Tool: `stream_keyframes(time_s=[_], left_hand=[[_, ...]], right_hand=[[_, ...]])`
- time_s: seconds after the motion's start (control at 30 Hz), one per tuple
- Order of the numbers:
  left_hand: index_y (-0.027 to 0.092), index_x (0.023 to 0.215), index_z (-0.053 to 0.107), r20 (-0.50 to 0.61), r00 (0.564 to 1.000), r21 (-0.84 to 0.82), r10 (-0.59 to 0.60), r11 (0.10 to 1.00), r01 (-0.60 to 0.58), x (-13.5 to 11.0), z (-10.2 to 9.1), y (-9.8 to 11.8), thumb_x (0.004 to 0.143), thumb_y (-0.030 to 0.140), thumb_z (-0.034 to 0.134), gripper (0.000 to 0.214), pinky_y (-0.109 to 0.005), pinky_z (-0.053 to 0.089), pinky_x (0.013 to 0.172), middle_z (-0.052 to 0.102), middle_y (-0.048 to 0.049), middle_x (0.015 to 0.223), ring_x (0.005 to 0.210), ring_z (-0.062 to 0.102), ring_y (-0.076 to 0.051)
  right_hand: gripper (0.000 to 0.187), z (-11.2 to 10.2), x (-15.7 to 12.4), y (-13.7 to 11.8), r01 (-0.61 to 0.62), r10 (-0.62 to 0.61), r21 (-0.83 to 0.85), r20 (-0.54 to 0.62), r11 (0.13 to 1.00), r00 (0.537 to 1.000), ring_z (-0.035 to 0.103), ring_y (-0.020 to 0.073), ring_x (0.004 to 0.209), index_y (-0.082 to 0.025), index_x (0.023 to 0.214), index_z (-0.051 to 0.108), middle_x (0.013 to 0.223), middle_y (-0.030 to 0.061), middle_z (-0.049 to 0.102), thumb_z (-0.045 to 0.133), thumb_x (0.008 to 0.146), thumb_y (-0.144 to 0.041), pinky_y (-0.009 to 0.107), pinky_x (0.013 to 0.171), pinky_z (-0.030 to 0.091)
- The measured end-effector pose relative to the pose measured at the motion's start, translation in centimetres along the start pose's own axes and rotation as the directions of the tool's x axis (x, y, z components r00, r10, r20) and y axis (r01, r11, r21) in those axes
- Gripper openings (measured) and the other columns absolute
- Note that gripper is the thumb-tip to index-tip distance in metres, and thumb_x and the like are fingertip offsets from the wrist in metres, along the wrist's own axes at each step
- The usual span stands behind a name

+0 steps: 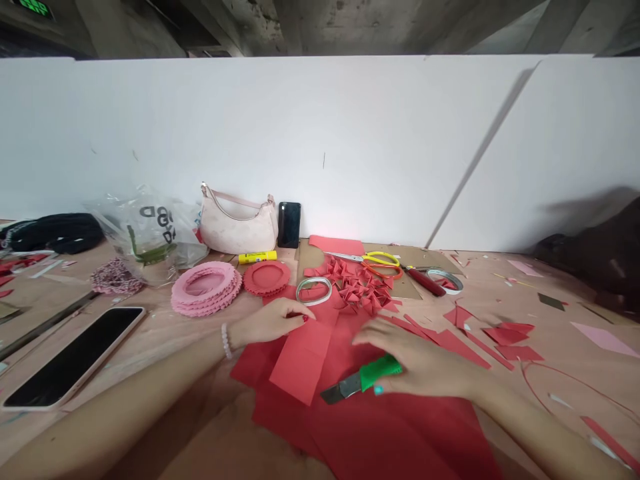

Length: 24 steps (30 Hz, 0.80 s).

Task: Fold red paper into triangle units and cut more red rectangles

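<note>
Pinched by its upper edge, a small rectangular piece of red paper (301, 365) hangs tilted from the fingers of my left hand (273, 321), which wears a bead bracelet. My right hand (417, 357) is closed around the green handle of a utility knife (379, 373), its blade pointing left toward that piece. Beneath both hands lie larger red paper sheets (395, 437), overlapping on the table. Beyond them sits a heap of folded red paper pieces (357, 287), with a roll of tape (314, 291) at its left.
Scissors (380, 262), a red-handled tool (425, 281) and another tape roll (453, 283) lie behind. Pink paper rings (206, 288), a red ring stack (267, 278), a glue stick (257, 257) and a phone (75, 357) are on the left. Paper scraps (515, 337) litter the right. A white wall (350, 147) stands behind.
</note>
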<state>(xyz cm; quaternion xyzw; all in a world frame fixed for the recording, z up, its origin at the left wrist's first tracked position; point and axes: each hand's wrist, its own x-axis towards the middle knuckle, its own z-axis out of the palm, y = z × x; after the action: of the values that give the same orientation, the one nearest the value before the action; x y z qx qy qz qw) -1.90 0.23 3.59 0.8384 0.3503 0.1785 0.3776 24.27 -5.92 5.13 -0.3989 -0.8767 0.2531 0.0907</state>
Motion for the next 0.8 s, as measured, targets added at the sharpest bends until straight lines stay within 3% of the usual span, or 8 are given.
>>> stream_keyframes(time_s=[0.07, 0.17, 0.3, 0.43, 0.57, 0.8], left_hand=[[0.019, 0.098, 0.063, 0.030, 0.999, 0.078, 0.022, 0.997, -0.025, 0.0, 0.2, -0.7, 0.084, 0.022, 0.042, 0.026, -0.023, 0.044, 0.080, 0.064, -0.0016, 0.103, 0.093, 0.057, -0.016], [0.019, 0.106, 0.058, -0.056, 0.995, 0.253, 0.082, 0.965, -0.065, -0.1, 1.0, -0.9, 0.085, 0.021, 0.039, 0.029, -0.028, 0.040, 0.090, 0.060, -0.0034, 0.112, 0.103, 0.053, -0.017], [0.020, 0.125, 0.043, -0.102, 0.986, 0.457, 0.135, 0.886, -0.074, -0.8, 1.9, 0.3, 0.088, 0.022, 0.033, 0.038, -0.036, 0.032, 0.101, 0.043, -0.0054, 0.131, 0.120, 0.038, -0.019], [0.017, 0.131, 0.034, -0.001, 0.990, 0.514, 0.142, 0.849, -0.121, -1.8, 2.5, 1.0, 0.090, 0.022, 0.027, 0.042, -0.037, 0.029, 0.104, 0.034, -0.0074, 0.138, 0.127, 0.030, -0.020], [0.012, 0.135, 0.029, 0.123, 0.987, 0.525, 0.101, 0.838, -0.151, -2.4, 2.9, 0.3, 0.090, 0.024, 0.026, 0.046, -0.039, 0.025, 0.106, 0.027, -0.0095, 0.141, 0.130, 0.023, -0.022], [0.017, 0.137, 0.023, 0.287, 0.946, 0.491, 0.152, 0.825, -0.281, -3.0, 2.9, -0.8, 0.089, 0.020, 0.030, 0.049, -0.036, 0.018, 0.108, 0.022, -0.0055, 0.143, 0.131, 0.019, -0.019]], right_hand=[[0.029, 0.1, -1.3, 0.6, -0.009, 0.011, -0.060, 0.029, 0.998, 1.000, 0.050, 0.0207, 0.092, -0.024, 0.101, 0.055, 0.101, 0.0052, 0.052, 0.061, 0.073, -0.030, 0.031, 0.076, 0.041], [0.009, 0.6, -2.3, 1.0, -0.019, 0.019, -0.073, 0.000, 0.997, 1.000, 0.051, 0.0178, 0.083, -0.022, 0.088, 0.056, 0.090, 0.0039, 0.054, 0.051, 0.082, -0.025, 0.029, 0.071, 0.041], [0.010, 0.8, -2.5, 0.9, -0.014, 0.014, -0.013, -0.024, 1.000, 1.000, 0.052, 0.0161, 0.079, -0.021, 0.090, 0.055, 0.088, 0.0034, 0.054, 0.053, 0.079, -0.021, 0.026, 0.068, 0.041], [0.009, 0.6, -2.3, 0.7, -0.005, 0.005, 0.032, -0.008, 0.999, 1.000, 0.052, 0.0155, 0.076, -0.020, 0.084, 0.056, 0.084, 0.0026, 0.053, 0.054, 0.076, -0.017, 0.025, 0.065, 0.041], [0.011, 0.4, -2.3, 0.7, -0.014, 0.013, 0.098, 0.008, 0.995, 1.000, 0.052, 0.0144, 0.072, -0.020, 0.085, 0.055, 0.083, 0.0015, 0.052, 0.055, 0.074, -0.016, 0.024, 0.063, 0.041], [0.010, 0.1, -2.5, 0.6, -0.037, 0.034, 0.117, 0.028, 0.992, 0.999, 0.051, 0.0133, 0.070, -0.020, 0.082, 0.055, 0.080, 0.0000, 0.051, 0.056, 0.073, -0.016, 0.023, 0.061, 0.040]])
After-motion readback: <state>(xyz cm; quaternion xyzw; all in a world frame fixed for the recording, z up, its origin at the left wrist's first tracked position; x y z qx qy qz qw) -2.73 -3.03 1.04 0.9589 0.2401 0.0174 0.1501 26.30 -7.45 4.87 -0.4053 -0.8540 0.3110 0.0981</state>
